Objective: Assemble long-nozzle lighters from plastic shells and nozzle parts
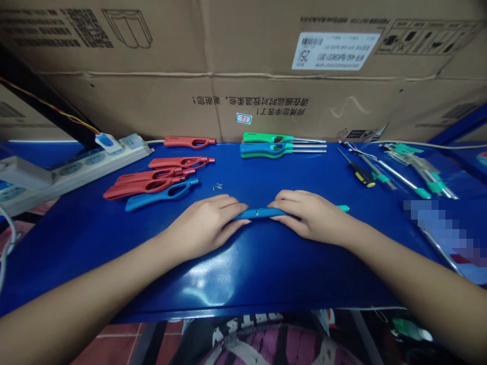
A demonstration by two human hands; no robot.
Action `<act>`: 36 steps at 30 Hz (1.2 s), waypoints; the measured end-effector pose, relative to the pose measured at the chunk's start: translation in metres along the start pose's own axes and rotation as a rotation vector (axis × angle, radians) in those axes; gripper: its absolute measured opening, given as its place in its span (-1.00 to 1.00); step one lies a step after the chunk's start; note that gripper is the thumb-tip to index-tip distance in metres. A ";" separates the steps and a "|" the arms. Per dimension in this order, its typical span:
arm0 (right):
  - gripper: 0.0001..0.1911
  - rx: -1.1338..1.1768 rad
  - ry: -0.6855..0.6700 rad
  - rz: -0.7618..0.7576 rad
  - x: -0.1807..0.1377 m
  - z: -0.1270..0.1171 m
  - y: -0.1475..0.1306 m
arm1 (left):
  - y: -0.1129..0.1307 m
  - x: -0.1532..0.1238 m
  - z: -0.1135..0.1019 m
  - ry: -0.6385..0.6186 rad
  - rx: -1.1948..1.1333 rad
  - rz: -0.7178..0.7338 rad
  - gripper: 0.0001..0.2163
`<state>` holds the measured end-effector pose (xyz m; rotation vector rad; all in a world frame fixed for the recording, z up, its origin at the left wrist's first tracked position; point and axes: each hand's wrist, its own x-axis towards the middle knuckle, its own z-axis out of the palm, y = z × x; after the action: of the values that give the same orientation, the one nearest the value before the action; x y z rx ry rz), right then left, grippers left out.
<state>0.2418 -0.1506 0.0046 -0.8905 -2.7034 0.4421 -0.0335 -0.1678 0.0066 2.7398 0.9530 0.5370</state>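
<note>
Between my two hands lies a blue lighter casing [257, 213], held low over the blue table and seen edge-on. My left hand [207, 223] pinches its left end between thumb and fingers. From the other side my right hand [314, 215] grips the right part, covering much of it. A teal tip [343, 208] pokes out past my right hand; whether it joins the casing is hidden. Just beyond my left hand are several tiny screws [218, 187]. Farther left lies another blue lighter casing [163, 196], beside a pile of red lighter casings [146, 182].
At the back stand green and blue lighters with metal tubes [310, 148]. Rightward lie a screwdriver [359, 173], loose lighter inner parts [422, 167] and a blurred-out flat object [445, 233]. A power strip [83, 165] runs along the left. A cardboard box [152, 106] walls off the rear.
</note>
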 end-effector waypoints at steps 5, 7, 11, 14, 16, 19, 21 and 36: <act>-0.75 0.060 0.009 0.017 0.001 0.000 -0.002 | 0.005 -0.001 0.003 0.063 -0.030 0.025 -0.77; -0.74 0.067 0.032 0.016 0.000 0.001 -0.003 | 0.006 -0.001 0.004 0.071 -0.034 0.020 -0.78; -0.74 0.098 0.093 -0.004 -0.001 0.001 -0.005 | 0.008 -0.001 0.004 0.075 -0.065 -0.001 -0.78; -0.73 0.064 0.142 -0.002 -0.002 -0.001 -0.004 | 0.006 0.000 0.004 0.116 -0.146 -0.048 -0.81; -0.74 0.036 0.175 0.005 -0.003 -0.003 -0.003 | 0.003 0.001 0.003 0.161 -0.197 -0.089 -0.81; -0.74 0.007 0.206 0.032 -0.003 -0.006 -0.001 | 0.002 0.003 0.002 0.178 -0.233 -0.132 -0.80; -0.73 -0.026 0.195 0.060 -0.003 -0.008 -0.001 | 0.005 0.003 0.000 0.159 -0.250 -0.167 -0.80; -0.64 0.019 -0.035 0.171 -0.002 -0.011 -0.017 | 0.011 0.001 0.004 -0.020 0.070 -0.011 -0.62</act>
<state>0.2385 -0.1624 0.0207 -1.1238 -2.6605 0.5217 -0.0251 -0.1764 0.0069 2.7939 0.9999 0.4820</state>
